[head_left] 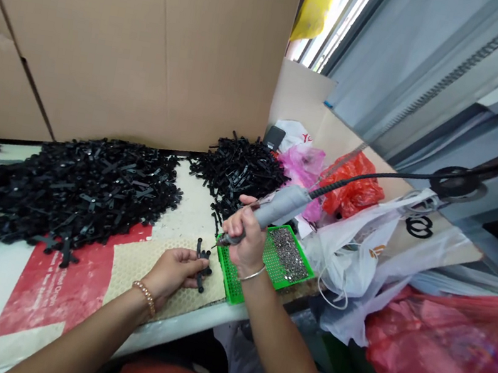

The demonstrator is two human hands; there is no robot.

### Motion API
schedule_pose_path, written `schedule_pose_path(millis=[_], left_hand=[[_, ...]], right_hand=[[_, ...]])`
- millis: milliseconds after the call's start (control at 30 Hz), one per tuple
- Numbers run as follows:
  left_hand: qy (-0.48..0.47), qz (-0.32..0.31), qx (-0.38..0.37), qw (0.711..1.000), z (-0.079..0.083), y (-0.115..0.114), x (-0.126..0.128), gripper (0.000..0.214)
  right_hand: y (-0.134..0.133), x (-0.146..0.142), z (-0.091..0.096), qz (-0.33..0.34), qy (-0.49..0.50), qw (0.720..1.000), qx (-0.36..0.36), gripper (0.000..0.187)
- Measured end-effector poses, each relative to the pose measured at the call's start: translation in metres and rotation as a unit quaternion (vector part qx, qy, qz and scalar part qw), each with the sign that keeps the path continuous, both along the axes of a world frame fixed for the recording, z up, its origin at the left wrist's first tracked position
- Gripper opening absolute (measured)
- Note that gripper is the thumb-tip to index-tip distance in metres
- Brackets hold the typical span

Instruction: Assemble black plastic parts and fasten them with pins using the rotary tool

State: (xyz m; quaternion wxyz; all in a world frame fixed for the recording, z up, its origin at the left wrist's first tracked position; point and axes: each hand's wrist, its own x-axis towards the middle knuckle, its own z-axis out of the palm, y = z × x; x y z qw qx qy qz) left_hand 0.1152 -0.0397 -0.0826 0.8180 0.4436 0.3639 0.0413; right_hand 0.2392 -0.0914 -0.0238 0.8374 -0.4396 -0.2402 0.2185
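Note:
Between the thumb and fingers of my left hand [176, 273] are small black plastic strips [203, 268], held just above a beige textured mat [135, 266]. My right hand [247, 237] is wrapped round a grey electric screwdriver [281, 206], whose cable runs up to the right. The screwdriver's tip points down and left, close to the black strips; whether it touches them I cannot tell. Below my right hand sits a green perforated tray [234, 276] with many small metal screws [288, 253] heaped on its right side.
Large piles of black strips [105, 188] cover the left of the table, with another pile [242, 169] behind the tray. Cardboard [124, 45] stands along the back. Red [354, 185] and white plastic bags [352, 255] crowd the right. A coil spring [472, 49] hangs at upper right.

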Motion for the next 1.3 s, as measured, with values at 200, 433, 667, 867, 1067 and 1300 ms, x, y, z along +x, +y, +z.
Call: schedule_pose_path(millis=[200, 433, 667, 867, 1067, 1300], left_hand=[[-0.007, 0.0, 0.004, 1.0, 0.001, 0.0, -0.001, 0.029], [-0.001, 0.006, 0.014, 1.0, 0.002, -0.001, 0.0, 0.028], [0.0, 0.014, 0.006, 1.0, 0.004, -0.002, 0.0, 0.03], [0.006, 0.009, 0.005, 1.0, 0.004, -0.002, 0.001, 0.03], [0.005, 0.008, 0.004, 1.0, 0.003, -0.001, 0.001, 0.033], [0.007, 0.015, 0.007, 1.0, 0.003, -0.002, 0.001, 0.036]], right_hand=[[0.006, -0.018, -0.006, 0.043, 0.017, 0.999, -0.005, 0.032], [0.007, -0.015, -0.011, 0.031, 0.025, 0.999, -0.009, 0.032], [0.008, -0.015, -0.013, 0.033, 0.034, 0.999, 0.008, 0.03], [0.007, -0.014, -0.016, 0.035, 0.038, 0.999, 0.014, 0.029], [0.007, -0.013, -0.015, 0.018, 0.035, 0.999, 0.014, 0.031], [0.007, -0.013, -0.016, 0.017, 0.032, 0.999, 0.012, 0.031]])
